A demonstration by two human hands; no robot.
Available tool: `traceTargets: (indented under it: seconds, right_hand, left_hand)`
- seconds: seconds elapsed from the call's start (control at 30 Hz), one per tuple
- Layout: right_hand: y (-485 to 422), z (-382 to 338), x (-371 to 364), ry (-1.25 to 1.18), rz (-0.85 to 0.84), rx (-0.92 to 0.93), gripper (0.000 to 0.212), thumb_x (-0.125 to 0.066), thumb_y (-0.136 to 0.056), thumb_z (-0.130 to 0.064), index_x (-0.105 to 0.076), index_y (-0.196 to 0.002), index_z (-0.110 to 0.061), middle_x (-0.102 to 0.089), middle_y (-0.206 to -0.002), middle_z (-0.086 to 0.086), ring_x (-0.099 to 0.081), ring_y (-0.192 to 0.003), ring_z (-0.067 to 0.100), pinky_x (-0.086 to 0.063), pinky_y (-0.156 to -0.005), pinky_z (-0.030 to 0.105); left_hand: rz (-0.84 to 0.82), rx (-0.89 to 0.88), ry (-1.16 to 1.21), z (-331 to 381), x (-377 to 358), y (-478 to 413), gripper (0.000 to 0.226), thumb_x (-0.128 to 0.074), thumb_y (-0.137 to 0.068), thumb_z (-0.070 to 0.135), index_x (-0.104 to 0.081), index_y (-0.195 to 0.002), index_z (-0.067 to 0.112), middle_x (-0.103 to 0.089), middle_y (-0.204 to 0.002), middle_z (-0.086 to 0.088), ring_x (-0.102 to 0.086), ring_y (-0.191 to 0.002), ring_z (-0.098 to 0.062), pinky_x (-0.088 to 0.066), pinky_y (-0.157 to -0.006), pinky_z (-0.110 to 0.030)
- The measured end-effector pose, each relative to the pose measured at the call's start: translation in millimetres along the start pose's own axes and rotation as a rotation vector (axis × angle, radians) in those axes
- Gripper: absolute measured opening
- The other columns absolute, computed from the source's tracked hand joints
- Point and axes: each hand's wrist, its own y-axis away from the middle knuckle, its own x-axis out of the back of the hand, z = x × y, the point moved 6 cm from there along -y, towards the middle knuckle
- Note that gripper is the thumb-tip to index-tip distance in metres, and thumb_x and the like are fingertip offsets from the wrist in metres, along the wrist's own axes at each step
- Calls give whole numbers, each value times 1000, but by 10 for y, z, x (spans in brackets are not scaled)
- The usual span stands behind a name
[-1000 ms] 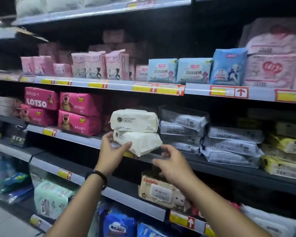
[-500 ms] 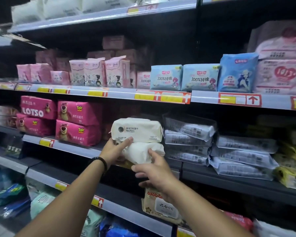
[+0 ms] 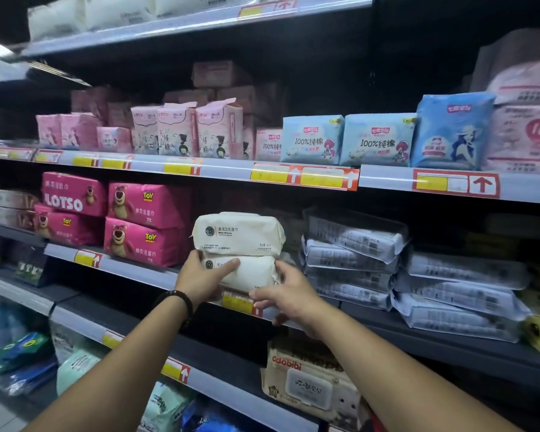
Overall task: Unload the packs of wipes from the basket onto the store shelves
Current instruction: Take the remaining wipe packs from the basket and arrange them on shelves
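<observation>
Seating the lower pack [image 3: 253, 274] of wipes looks like the step in hand. It lies on the shelf [image 3: 131, 266] that carries the pink bear packs [image 3: 147, 224], just right of them, with the upper pack [image 3: 237, 233] of the same cream kind resting flat on top.

Both hands are on the lower pack. The left hand [image 3: 205, 277] clasps the end nearer the pink bear packs, one finger laid across the front face. The right hand [image 3: 293, 299] cups the far end, a fingertip at the crimped seal and the thumb under the front edge, over the price strip [image 3: 239, 302]. Farther right of the pink bear packs stands a stack of grey packs [image 3: 349, 254], near the cream pair; whether they touch I cannot tell. The basket is out of view.

The pack will likely handle as a soft, squashy block in slick film, with some heft from the damp sheets but nothing breakable. Holding the two short ends, as here, seems best, since the thin crimped seal would slip or crumple. An even push on the front should slide it back without dragging the upper pack askew.
</observation>
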Motion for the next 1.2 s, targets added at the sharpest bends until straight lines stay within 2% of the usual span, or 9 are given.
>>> traceTargets:
  seconds: [0.17, 0.33, 0.5, 0.67, 0.73, 0.83, 0.97, 1.07, 1.2]
  right_hand:
    - [-29, 81, -38, 97, -59, -15, 65, -79, -89, -22, -45, -142, -35, -70, -120, 4, -76, -103, 29, -57, -55, 31]
    - [5, 120, 69, 89, -39, -13, 53, -76, -92, -19, -49, -135, -36, -71, -118, 8, -70, -81, 23, -58, -56, 32]
    - [87, 149, 188, 135, 29, 3, 52, -76, -90, -19, -53, -134, -33, -68, -108, -6, -75, -84, 27, -64, -62, 37]
    - [146, 218, 173, 174, 69, 0, 74, -78, -75, -31, -48, -143, -36, -67, -118, -4, -78, -85, 24, -68, -64, 42]
    - [161, 215, 167, 171, 73, -4, 74, -78, -75, -31, -48, -142, -35, -68, -117, -3, -78, -86, 24, -68, -65, 43]
    - [170, 158, 181, 173, 110, -10, 70, -78, -76, -28, -47, -138, -37, -66, -115, -7, -77, -88, 22, -68, -67, 45]
    - [164, -37, 252, 218, 220, 30, 69, -76, -68, -36, -46, -130, -41, -68, -110, -11, -76, -89, 21, -67, -74, 45]
    - [141, -151, 268, 87, 201, 53, 68, -79, -71, -25, -52, -131, -44, -74, -108, -11, -79, -76, 25, -65, -59, 37]
    - [200, -225, 207, 23, 190, 103, 67, -81, -69, -21, -58, -127, -45, -77, -106, -10, -79, -74, 31, -68, -66, 47]
  left_hand:
    - [44, -10, -17, -38, -51, 49, 91, -92, -46, 61, -57, -120, 21, -72, -114, 1, -75, -97, -24, -67, -61, -48]
    - [117, -20, -106, -12, -103, 100, 78, -94, -67, 52, -54, -125, 19, -67, -115, 3, -70, -97, -21, -66, -57, -45]
    - [133, -33, -150, 33, -203, 186, 79, -93, -69, 54, -52, -128, 20, -67, -116, 1, -69, -96, -21, -63, -50, -35]
    - [126, -32, -177, 16, -270, 216, 81, -91, -63, 63, -53, -124, 26, -70, -110, 7, -71, -96, -20, -67, -62, -46]
    - [111, -30, -187, 32, -271, 235, 84, -90, -60, 67, -52, -124, 27, -70, -112, 7, -70, -99, -21, -67, -64, -47]
    - [71, -10, -186, 88, -251, 237, 83, -93, -66, 57, -49, -128, 22, -65, -117, 7, -68, -104, -23, -67, -60, -46]
    - [169, -181, -238, 332, -134, 230, 124, -102, -52, 45, -26, -147, 21, -65, -125, 9, -67, -112, -18, -58, -94, -41]
    - [133, -264, -224, 457, -149, 213, 112, -104, -53, 26, -32, -138, 31, -67, -117, 14, -68, -106, -13, -53, -89, -32]
    - [15, -269, -149, 433, -157, 148, 114, -103, -46, 31, -34, -137, 35, -66, -120, 15, -68, -109, -8, -59, -97, -42]
